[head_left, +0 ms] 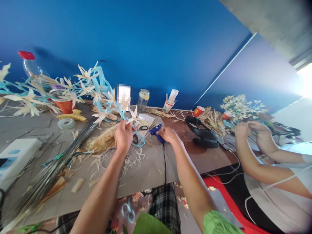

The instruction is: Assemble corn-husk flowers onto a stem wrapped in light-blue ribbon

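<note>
My left hand is closed in a pinch at the middle of the table. A pale, pointed-petal husk flower stands out from its fingertips, beside light-blue wrapped stems. To the right, my right hand has its fingers closed on a blue glue gun, whose black cord runs down over the table edge. Between the hands lie black-handled scissors and a loop of light-blue ribbon. A tan bundle of fibre is just left of my left hand.
Husk flower branches spread at left, above a tape roll, thin wires and a white power strip. Behind stand a clear bottle and a paper cup. A black headset-like object and a co-worker's hands are at right.
</note>
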A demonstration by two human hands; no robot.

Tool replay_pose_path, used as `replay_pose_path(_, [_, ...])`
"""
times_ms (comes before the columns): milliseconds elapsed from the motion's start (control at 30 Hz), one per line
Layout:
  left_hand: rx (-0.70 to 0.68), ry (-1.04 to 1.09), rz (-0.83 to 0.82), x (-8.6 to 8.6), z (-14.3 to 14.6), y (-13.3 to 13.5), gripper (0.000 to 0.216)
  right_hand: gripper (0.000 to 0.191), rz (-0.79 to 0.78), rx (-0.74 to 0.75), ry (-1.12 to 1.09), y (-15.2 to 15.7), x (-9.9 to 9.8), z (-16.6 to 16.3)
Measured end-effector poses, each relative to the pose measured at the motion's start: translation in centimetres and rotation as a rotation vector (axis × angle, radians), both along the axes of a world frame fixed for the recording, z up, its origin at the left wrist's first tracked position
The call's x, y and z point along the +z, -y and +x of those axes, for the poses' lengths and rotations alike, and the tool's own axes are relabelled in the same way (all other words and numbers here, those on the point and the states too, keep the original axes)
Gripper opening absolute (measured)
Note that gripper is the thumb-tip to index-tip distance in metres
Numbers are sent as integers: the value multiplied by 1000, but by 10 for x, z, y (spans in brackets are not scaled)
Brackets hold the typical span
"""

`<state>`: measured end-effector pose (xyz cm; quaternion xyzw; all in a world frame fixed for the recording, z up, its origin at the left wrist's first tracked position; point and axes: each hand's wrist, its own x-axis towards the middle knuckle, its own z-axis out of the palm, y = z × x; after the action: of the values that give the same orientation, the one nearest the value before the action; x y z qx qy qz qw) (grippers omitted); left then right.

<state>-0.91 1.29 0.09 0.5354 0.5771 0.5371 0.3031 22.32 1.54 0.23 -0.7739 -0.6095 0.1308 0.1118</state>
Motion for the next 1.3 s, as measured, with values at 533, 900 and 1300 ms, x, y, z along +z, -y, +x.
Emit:
replay_pose_path(533, [-34, -23, -22, 7, 1, 6, 24, 22, 74, -56, -249, 10, -12, -8])
replay_pose_path(900, [-37, -43, -45, 8, 2, 7, 22, 43, 279, 189, -1410, 44, 28, 17])
replay_pose_path(1300, [37, -25, -68, -9, -4, -5, 22, 37, 92, 338, -1037, 40, 1, -25])
